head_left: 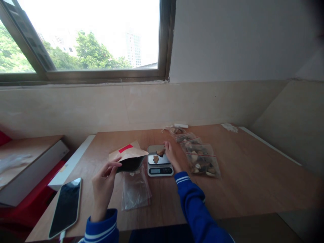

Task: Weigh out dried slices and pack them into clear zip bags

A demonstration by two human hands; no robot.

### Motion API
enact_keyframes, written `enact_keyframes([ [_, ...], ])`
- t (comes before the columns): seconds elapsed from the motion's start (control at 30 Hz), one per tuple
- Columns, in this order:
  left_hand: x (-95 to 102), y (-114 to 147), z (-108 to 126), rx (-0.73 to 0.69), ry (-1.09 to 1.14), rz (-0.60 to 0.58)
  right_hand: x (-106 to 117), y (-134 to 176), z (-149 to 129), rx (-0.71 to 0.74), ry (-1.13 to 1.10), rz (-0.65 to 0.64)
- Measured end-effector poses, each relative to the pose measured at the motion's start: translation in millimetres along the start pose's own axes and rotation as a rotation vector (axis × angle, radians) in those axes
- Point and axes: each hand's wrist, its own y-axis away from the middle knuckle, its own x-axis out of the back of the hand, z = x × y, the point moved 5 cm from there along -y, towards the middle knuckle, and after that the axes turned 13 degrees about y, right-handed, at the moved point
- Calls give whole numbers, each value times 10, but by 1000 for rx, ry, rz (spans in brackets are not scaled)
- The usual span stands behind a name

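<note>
My left hand point(106, 177) is closed on the edge of a brown paper pouch point(136, 153) with a red label. The pouch lies tilted on its side, its dark mouth gaping toward me. Over a small digital scale point(160, 171), my right hand point(172, 155) has its fingers closed at a dried brown slice point(160, 153), perhaps a piece of mushroom. A second dried slice point(156, 159) rests on the shiny weighing plate. Beneath the pouch lie flat clear zip bags point(135, 194). The scale's display is too small to read.
Several filled zip bags point(204, 162) with dried brown pieces overlap to the right of the scale. Behind them are a white roll-like object point(181, 125) and a crumpled white scrap point(229, 127). A phone point(66, 206) with a cable lies at the table's left edge.
</note>
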Motion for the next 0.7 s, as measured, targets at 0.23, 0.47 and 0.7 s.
enact_keyframes([
  [0.23, 6, -4, -60, 28, 47, 0, 206, 19, -166, 127, 32, -62],
  [0.47, -29, -1, -65, 67, 74, 17, 764, 525, -1168, 348, -127, -72],
  [0.7, -108, 82, -159, 96, -67, -34, 211, 1281, -1936, 747, 247, -516],
])
